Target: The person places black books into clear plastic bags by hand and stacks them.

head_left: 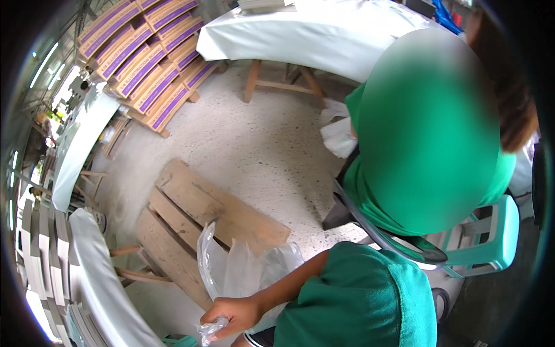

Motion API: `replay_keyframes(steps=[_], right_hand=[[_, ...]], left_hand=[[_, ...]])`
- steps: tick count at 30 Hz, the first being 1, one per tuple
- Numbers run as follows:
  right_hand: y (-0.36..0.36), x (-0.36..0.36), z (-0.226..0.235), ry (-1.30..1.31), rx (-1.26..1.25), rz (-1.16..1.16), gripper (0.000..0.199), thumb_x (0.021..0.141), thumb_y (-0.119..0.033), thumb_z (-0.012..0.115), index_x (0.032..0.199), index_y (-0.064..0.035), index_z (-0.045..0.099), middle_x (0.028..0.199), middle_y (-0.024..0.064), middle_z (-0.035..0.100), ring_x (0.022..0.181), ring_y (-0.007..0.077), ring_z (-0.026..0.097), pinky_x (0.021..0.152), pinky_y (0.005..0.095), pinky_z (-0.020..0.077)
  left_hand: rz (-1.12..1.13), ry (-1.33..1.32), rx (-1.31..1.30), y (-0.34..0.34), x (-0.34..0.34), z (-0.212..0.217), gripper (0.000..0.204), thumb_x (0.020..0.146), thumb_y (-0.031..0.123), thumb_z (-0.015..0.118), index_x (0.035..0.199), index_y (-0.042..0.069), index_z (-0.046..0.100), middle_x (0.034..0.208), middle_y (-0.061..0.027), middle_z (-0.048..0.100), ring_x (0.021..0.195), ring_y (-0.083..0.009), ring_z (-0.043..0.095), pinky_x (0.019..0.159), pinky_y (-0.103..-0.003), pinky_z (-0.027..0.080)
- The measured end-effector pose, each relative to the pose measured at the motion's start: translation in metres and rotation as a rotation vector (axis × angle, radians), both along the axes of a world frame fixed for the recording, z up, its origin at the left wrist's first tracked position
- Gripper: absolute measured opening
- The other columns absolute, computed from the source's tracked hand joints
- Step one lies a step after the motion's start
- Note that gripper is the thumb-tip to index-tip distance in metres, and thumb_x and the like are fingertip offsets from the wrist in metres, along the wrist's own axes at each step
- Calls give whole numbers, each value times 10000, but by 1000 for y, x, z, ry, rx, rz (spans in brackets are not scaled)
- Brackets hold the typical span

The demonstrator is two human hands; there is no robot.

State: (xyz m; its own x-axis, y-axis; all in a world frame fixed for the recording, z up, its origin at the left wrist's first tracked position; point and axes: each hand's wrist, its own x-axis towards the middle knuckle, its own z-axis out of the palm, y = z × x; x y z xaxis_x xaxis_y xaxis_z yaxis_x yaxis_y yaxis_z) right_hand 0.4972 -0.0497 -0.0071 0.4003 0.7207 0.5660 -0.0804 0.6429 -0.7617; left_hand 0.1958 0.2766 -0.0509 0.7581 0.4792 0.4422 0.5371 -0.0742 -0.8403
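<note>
Your right hand [234,315] gripped crumpled plastic [208,332] near the lower edge; your left hand was out of view, its state untellable. Just beyond, filmy sheeting [240,269] overlapped a slatted wooden bench [217,205]. A green-clad co-worker [425,150] blocked the right; farther off stood stacked cartons [144,72], contents hidden.

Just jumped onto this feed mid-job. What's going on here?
The person's right hand grips bunched clear plastic; what the left hand does can't be made out. A larger spread of clear plastic shows just beyond, in front of some wooden planks. A co-worker in green is close by on the right.
</note>
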Motion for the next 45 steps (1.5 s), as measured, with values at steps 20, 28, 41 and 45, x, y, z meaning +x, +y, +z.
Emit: replay_keyframes(steps=[20, 28, 41, 45], right_hand=[[-32, -100, -9, -38, -15, 42, 200, 857, -174, 580, 805, 18, 561, 595, 11, 512, 570, 70, 473, 501, 258, 364], [56, -153, -16, -205, -120, 658, 202, 831, -216, 596, 857, -16, 603, 666, 38, 560, 630, 76, 486, 559, 258, 384], [113, -173, -25, -111, -155, 1201, 187, 817, -128, 600, 942, 12, 600, 761, 36, 616, 681, 79, 541, 607, 240, 433], [109, -166, -34, 35, -280, 1126, 151, 815, -93, 589, 915, 18, 608, 764, 18, 608, 671, 76, 530, 584, 242, 427]], left_hand=[[-745, -584, -738, -137, -24, 116, 590, 837, 310, 570, 1308, 16, 369, 1264, -211, 443, 1071, -299, 506, 935, -423, 393], [-566, -992, -1287, -246, -35, 2, 548, 829, 272, 570, 1292, 37, 395, 1255, -177, 457, 1061, -279, 512, 914, -407, 401], [159, -1583, -987, -371, -78, -3, 489, 816, 210, 570, 1266, 72, 437, 1241, -121, 480, 1046, -247, 521, 879, -381, 416], [212, -1600, -637, -401, -108, 85, 474, 812, 191, 570, 1258, 83, 451, 1236, -104, 487, 1042, -237, 524, 868, -373, 420]])
